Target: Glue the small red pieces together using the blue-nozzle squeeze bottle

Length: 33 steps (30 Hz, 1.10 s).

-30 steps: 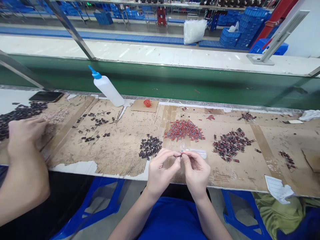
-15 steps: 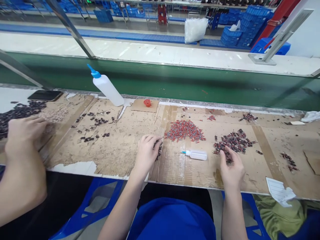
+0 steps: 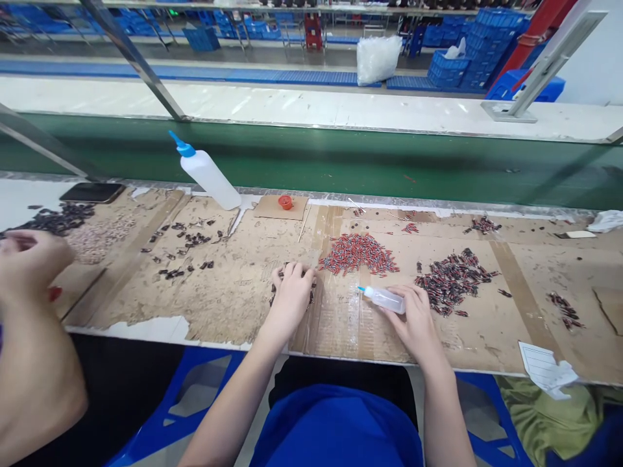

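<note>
My left hand (image 3: 291, 293) lies over a small heap of black parts (image 3: 308, 285) on the cardboard-covered bench (image 3: 233, 292), fingers curled down into the heap. My right hand (image 3: 415, 315) is wrapped round a small clear squeeze bottle with a blue tip (image 3: 382, 298), which lies pointing left. Behind my hands sits a pile of red parts (image 3: 359, 253). To the right of the bottle is a pile of dark red-and-black parts (image 3: 452, 279).
A large white squeeze bottle with a blue nozzle (image 3: 207, 172) leans at the bench's back edge, near a red cap (image 3: 285, 202). A co-worker's hand and arm (image 3: 29, 305) are at the left by more black parts (image 3: 58, 219) and a phone (image 3: 92, 192). A green conveyor (image 3: 341, 162) runs behind.
My hands parted from a pinch in front of me. The left went down onto the black heap; the right went to the dark pile, then came back and took the small bottle.
</note>
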Each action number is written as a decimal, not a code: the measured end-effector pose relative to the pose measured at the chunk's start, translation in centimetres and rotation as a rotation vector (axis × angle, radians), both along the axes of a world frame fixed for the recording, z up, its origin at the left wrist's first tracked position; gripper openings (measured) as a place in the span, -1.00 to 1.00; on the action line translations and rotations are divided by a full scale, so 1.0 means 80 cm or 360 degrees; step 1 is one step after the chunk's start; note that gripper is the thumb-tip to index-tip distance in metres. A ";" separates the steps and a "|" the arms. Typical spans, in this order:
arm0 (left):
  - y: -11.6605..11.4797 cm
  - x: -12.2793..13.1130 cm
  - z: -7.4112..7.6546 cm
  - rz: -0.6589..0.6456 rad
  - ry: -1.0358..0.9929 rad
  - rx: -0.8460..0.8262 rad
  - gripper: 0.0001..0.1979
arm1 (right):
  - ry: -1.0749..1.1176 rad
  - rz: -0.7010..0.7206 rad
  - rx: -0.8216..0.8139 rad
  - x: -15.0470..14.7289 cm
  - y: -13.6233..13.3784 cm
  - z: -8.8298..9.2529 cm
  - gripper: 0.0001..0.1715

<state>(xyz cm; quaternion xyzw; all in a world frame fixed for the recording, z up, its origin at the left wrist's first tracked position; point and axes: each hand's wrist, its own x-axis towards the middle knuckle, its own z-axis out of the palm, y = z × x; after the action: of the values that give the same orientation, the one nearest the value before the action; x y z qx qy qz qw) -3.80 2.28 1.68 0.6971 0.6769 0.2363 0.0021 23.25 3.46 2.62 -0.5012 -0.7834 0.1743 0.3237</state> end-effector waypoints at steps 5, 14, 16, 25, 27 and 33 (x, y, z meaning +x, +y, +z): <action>-0.017 -0.001 0.015 -0.0001 -0.0056 -0.0143 -0.81 | 0.0558 -0.0267 -0.0320 -0.007 -0.012 0.009 -0.55; -0.002 -0.006 0.012 -0.0130 -0.0015 -0.0176 -0.78 | 0.1309 -0.0377 -0.0431 -0.014 -0.015 0.020 -0.59; -0.004 -0.002 0.016 -0.0232 -0.0070 -0.0185 -0.79 | 0.1449 -0.0415 -0.0482 -0.015 -0.016 0.017 -0.59; -0.031 0.051 0.003 -0.0438 -0.0319 -0.0119 -0.87 | 0.1770 -0.0580 -0.0680 -0.033 -0.017 0.003 -0.61; -0.033 0.050 -0.002 -0.0411 -0.0351 -0.0134 -0.90 | 0.1666 -0.0572 -0.0706 -0.038 -0.020 0.001 -0.62; -0.036 0.038 -0.005 -0.0388 -0.0356 -0.0013 -0.89 | 0.1453 -0.0587 -0.0682 -0.059 -0.023 0.004 -0.65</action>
<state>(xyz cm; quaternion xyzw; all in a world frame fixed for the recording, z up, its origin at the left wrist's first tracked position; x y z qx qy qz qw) -0.72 -0.61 1.25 0.7435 0.5837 0.3076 0.1088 18.52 1.60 2.91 -0.5586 -0.4088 0.4706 0.5472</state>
